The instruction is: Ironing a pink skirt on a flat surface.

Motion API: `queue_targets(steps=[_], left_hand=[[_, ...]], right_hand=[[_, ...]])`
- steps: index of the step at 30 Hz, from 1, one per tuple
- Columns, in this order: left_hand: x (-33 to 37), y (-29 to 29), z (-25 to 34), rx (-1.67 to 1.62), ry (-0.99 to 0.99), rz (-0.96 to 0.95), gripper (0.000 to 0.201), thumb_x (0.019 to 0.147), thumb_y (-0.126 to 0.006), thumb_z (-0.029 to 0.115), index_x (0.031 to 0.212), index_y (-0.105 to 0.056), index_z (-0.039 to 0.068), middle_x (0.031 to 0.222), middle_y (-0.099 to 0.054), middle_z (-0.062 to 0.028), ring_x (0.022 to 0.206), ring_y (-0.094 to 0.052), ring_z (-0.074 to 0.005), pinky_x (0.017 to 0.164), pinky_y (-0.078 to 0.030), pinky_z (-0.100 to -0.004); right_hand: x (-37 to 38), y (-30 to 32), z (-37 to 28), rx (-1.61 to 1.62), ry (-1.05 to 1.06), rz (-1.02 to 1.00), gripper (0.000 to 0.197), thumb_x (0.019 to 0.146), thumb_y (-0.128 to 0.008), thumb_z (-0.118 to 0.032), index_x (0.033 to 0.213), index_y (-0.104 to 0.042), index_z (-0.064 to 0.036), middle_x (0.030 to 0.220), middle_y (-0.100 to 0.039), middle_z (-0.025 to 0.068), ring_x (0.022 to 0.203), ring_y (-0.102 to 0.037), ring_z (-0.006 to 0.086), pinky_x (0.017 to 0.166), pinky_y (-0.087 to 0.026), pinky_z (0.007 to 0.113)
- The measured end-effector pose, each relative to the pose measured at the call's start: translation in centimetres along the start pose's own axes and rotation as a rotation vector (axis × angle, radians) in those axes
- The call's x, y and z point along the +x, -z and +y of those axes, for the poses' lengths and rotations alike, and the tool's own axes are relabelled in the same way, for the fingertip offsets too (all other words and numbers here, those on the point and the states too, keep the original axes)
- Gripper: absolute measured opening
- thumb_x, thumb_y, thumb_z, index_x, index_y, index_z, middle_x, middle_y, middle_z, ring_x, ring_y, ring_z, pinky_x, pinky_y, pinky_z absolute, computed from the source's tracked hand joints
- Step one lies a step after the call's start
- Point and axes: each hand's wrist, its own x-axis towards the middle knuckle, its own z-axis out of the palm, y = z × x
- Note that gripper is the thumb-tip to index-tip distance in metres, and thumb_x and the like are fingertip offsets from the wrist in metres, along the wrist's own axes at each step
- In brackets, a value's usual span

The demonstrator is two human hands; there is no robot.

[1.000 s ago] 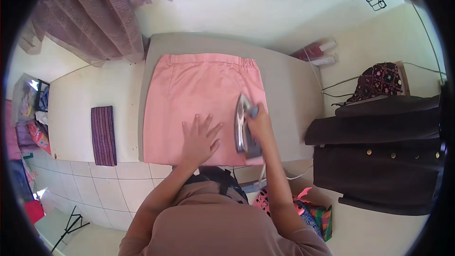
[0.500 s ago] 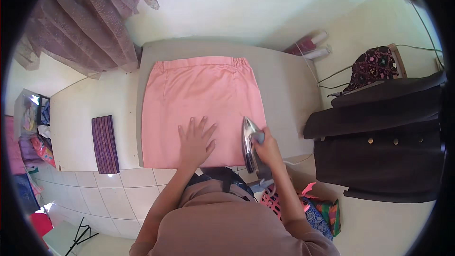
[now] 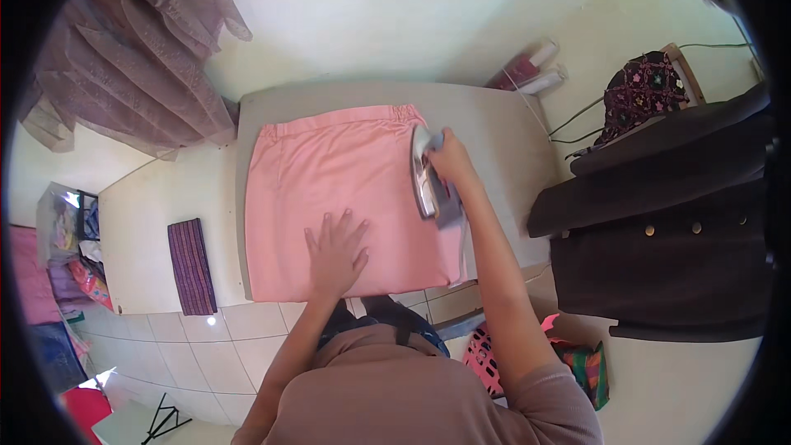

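A pink garment (image 3: 329, 181) lies flat on a grey padded table (image 3: 494, 128). My left hand (image 3: 336, 254) rests palm down with fingers spread on the cloth's near part. My right hand (image 3: 449, 161) grips the handle of a silver and grey clothes iron (image 3: 428, 177). The iron stands on the garment's right side, near its far right corner.
A dark sofa (image 3: 676, 222) stands to the right, with a patterned cloth (image 3: 638, 91) behind it. A purple striped mat (image 3: 191, 265) lies on the floor at left. Brown curtains (image 3: 140, 74) hang at upper left. A pink basket (image 3: 486, 358) and colourful bag (image 3: 589, 367) sit below the table.
My right hand has pushed the iron from the garment's near right edge up toward its far right corner. My left hand stays pressed on the cloth.
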Motion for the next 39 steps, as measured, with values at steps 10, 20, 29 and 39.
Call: queue_targets(steps=[10, 20, 29, 39], left_hand=[[-0.8, 0.4, -0.2, 0.003, 0.036, 0.043, 0.057, 0.085, -0.056, 0.038, 0.139, -0.041, 0.030, 0.148, -0.033, -0.0030, 0.136, -0.028, -0.0338, 0.104, -0.020, -0.0669], [0.3, 0.4, 0.6, -0.054, 0.058, 0.040, 0.065, 0.087, -0.053, 0.042, 0.145, -0.033, 0.021, 0.152, -0.026, -0.0065, 0.139, -0.024, -0.0294, 0.109, -0.015, -0.0587], [0.2, -0.2, -2.4, -0.087, 0.228, 0.088, 0.063, 0.093, -0.044, 0.037, 0.147, -0.025, 0.010, 0.149, -0.032, -0.0064, 0.140, -0.025, -0.0259, 0.111, -0.014, -0.0552], [-0.3, 1.6, -8.5, -0.046, 0.103, 0.118, 0.052, 0.092, -0.045, 0.024, 0.141, -0.036, 0.009, 0.149, -0.032, -0.0096, 0.136, -0.030, -0.0301, 0.112, -0.023, -0.0396]], right_hand=[[-13.6, -1.5, 7.4, -0.137, 0.068, -0.047, 0.037, 0.078, -0.068, -0.016, 0.106, -0.048, -0.0018, 0.089, -0.062, 0.0276, 0.089, -0.061, 0.0452, 0.074, -0.049, 0.046], [0.6, -4.0, 0.4, 0.084, 0.112, -0.001, 0.037, 0.076, -0.057, -0.007, 0.106, -0.042, 0.0082, 0.070, -0.060, 0.0223, 0.041, -0.057, 0.0275, 0.035, -0.043, 0.039], [-16.3, -8.8, 0.8, 0.049, 0.061, -0.348, 0.039, 0.079, -0.061, -0.016, 0.109, -0.041, -0.0003, 0.085, -0.060, 0.0345, 0.084, -0.059, 0.0505, 0.071, -0.047, 0.053], [-1.6, -11.8, -10.7, 0.082, 0.048, -0.140, 0.038, 0.075, -0.059, -0.011, 0.104, -0.045, 0.0079, 0.088, -0.062, 0.0333, 0.087, -0.062, 0.0461, 0.073, -0.049, 0.052]])
